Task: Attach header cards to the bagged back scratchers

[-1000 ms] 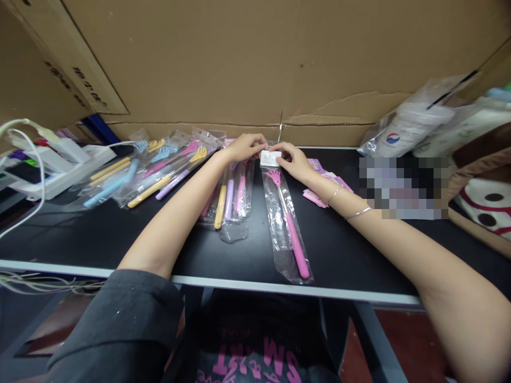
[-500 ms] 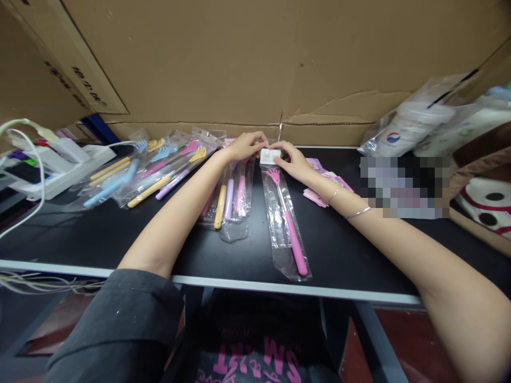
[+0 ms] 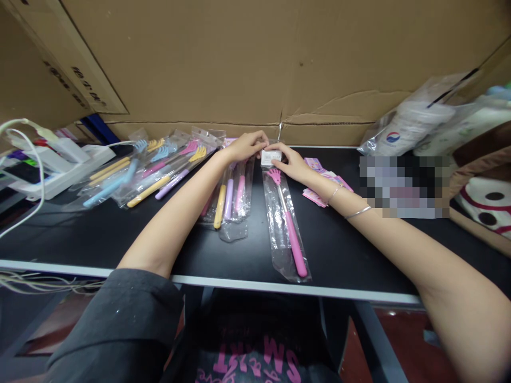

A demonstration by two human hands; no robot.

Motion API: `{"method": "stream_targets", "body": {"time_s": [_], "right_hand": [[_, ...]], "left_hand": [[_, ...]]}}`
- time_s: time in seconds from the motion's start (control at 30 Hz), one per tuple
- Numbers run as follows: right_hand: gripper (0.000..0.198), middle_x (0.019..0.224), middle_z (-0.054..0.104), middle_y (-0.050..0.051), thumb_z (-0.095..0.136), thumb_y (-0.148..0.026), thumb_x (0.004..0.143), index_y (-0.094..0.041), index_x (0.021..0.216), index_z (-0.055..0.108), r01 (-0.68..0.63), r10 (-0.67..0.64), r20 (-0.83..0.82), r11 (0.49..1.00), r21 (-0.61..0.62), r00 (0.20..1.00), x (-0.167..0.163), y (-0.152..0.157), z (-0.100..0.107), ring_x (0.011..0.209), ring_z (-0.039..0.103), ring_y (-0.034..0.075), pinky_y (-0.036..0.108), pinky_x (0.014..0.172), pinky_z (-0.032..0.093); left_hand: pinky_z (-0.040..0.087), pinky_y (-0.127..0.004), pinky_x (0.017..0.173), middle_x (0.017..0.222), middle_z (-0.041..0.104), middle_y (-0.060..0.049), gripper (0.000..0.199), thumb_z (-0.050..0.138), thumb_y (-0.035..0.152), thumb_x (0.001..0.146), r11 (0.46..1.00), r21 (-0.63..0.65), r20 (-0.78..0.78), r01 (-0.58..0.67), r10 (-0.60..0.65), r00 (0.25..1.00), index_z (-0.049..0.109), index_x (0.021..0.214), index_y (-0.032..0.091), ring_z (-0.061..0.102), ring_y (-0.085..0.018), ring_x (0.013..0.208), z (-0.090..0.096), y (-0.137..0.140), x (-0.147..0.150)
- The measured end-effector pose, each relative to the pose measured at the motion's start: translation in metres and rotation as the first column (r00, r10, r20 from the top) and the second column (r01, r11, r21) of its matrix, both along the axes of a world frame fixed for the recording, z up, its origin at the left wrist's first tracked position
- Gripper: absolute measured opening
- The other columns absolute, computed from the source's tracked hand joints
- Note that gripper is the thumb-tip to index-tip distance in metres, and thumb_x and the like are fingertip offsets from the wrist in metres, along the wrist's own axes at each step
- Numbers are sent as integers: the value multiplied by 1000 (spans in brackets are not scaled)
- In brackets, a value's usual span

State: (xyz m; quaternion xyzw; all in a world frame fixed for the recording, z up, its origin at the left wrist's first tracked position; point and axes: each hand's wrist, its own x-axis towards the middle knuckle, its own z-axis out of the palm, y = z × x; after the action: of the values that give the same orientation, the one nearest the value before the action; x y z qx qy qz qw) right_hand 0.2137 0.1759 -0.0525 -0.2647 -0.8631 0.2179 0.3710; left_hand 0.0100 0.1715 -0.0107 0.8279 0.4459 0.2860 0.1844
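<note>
A pink back scratcher point(image 3: 296, 244) lies in a clear plastic bag point(image 3: 275, 234), its hand-shaped end pointing away from me. At the top of that bag is a small white card point(image 3: 271, 157) with print too small to read. My left hand point(image 3: 248, 146) has its fingers bent and closed at the card's upper left corner, on the bag's top edge. From the other side, my right hand point(image 3: 290, 161) pinches the card and bag top, thumb on the card's right part. The fingertips of both hands nearly meet. Several bagged back scratchers point(image 3: 229, 199) lie partly under my left forearm.
More bagged back scratchers point(image 3: 149, 183) are spread to the left, beside a white power strip point(image 3: 59, 170) with cables. Pink printed cards point(image 3: 327, 183) lie by my right wrist. A bagged cup point(image 3: 415, 127) stands at right. Cardboard point(image 3: 239, 64) walls the table's back.
The white card has tilted slightly, so its printed face shows more, and my right fingers have shifted a little along its top. The left hand stays nearly still.
</note>
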Motion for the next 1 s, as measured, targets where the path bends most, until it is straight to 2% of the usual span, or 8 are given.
{"method": "stream_targets", "body": {"time_s": [0.17, 0.3, 0.43, 0.57, 0.7, 0.9, 1.0], "right_hand": [[34, 115, 65, 8, 54, -23, 78, -20, 111, 59, 0, 0, -8, 1000, 1, 1000, 0, 0, 0, 100, 58, 24, 39, 88, 46], [38, 110, 64, 7, 56, -22, 77, -20, 116, 54, 51, -51, -13, 998, -22, 999, 0, 1, -3, 92, 57, 22, 36, 80, 47], [34, 102, 63, 5, 57, -21, 77, -21, 111, 53, 83, -83, -21, 996, -25, 996, -1, 3, -6, 87, 56, 21, 34, 76, 45], [30, 103, 64, 5, 56, -21, 77, -21, 107, 53, 64, -64, -24, 998, -9, 998, 0, 3, -6, 87, 56, 20, 34, 77, 44], [27, 102, 64, 5, 54, -19, 77, -21, 105, 55, 55, -55, -20, 998, -3, 998, 0, 3, -4, 85, 56, 19, 33, 78, 44], [34, 97, 62, 2, 56, -16, 77, -24, 110, 51, 101, -103, -41, 994, -42, 994, 1, 4, -6, 82, 55, 18, 35, 80, 47], [32, 93, 62, 1, 56, -14, 76, -25, 106, 49, 118, -122, -60, 991, -63, 991, 1, 6, -7, 81, 56, 17, 37, 83, 47]], "left_hand": [[47, -25, 73, 75, 67, -1, 16, 47, 26, 92, 1000, 6, -6, -26, 26, 1000, 57, 99, 15, 63, -14, 70, 0, -1, 1], [47, -25, 74, 76, 67, -1, 16, 47, 26, 92, 999, 19, -12, -48, 48, 999, 56, 99, 15, 62, -14, 71, 0, -2, 2], [46, -24, 72, 80, 67, -2, 14, 48, 25, 91, 999, 21, -3, -38, 38, 999, 56, 96, 15, 62, -12, 70, 1, -1, 2], [45, -23, 69, 77, 67, -1, 15, 48, 26, 92, 1000, -10, -3, -23, 23, 1000, 56, 97, 15, 63, -12, 69, 0, 0, 1], [46, -24, 71, 82, 69, -3, 14, 49, 25, 90, 999, 11, -14, -44, 44, 999, 57, 97, 15, 64, -13, 71, -3, 1, 0], [47, -25, 72, 76, 68, -2, 17, 47, 29, 93, 999, 12, -20, -38, 38, 999, 56, 98, 16, 64, -14, 71, -1, 0, -1], [47, -26, 74, 78, 69, -2, 16, 47, 28, 93, 997, 2, -31, -72, 72, 997, 56, 97, 16, 64, -14, 72, 1, -3, 0]]}}
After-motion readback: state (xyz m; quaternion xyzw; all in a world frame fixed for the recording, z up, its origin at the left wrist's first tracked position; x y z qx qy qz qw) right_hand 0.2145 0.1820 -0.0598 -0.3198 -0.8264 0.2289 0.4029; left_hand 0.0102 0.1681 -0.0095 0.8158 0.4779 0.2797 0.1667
